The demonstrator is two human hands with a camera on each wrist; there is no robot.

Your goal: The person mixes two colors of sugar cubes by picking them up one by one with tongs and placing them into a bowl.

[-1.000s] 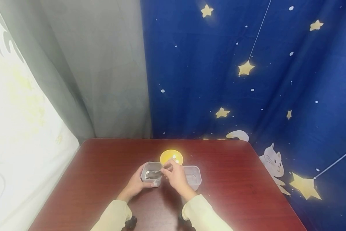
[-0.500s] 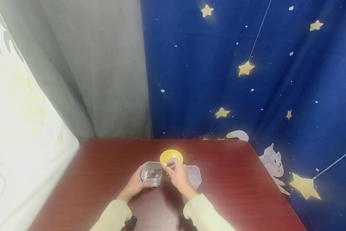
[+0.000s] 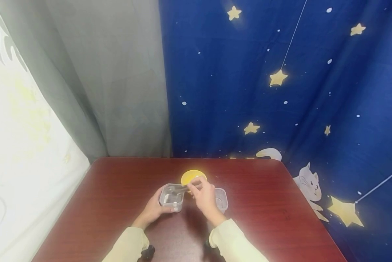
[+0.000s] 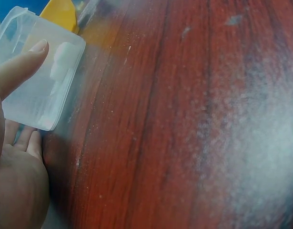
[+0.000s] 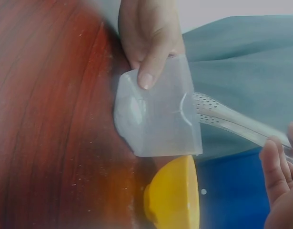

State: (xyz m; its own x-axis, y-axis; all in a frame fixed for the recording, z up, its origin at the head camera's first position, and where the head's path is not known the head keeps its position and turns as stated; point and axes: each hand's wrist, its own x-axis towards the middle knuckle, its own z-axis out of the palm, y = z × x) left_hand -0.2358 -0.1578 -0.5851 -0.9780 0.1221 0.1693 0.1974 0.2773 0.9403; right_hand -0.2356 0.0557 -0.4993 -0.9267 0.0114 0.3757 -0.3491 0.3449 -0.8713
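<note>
My left hand [image 3: 154,209] grips a clear plastic container [image 5: 158,109] at its side, thumb pressed to the near wall. White lumps [image 4: 65,56] show through that wall in the left wrist view. With its fingertips, my right hand [image 3: 205,196] pinches metal tongs [image 5: 246,131]. Their perforated tips are up at the container's mouth in the right wrist view; whether they hold anything cannot be made out. A yellow bowl [image 5: 172,193] stands just behind the container, partly hidden by my right hand in the head view.
A second clear container [image 3: 222,198] stands on the table to the right, partly behind my right hand. The reddish-brown table [image 3: 264,225] reaches back to a grey curtain [image 3: 133,91] and a blue star-patterned curtain [image 3: 215,91].
The tongs have risen from low inside the container to its mouth. My right hand has shifted slightly up and to the right; the left hand and container have stayed put.
</note>
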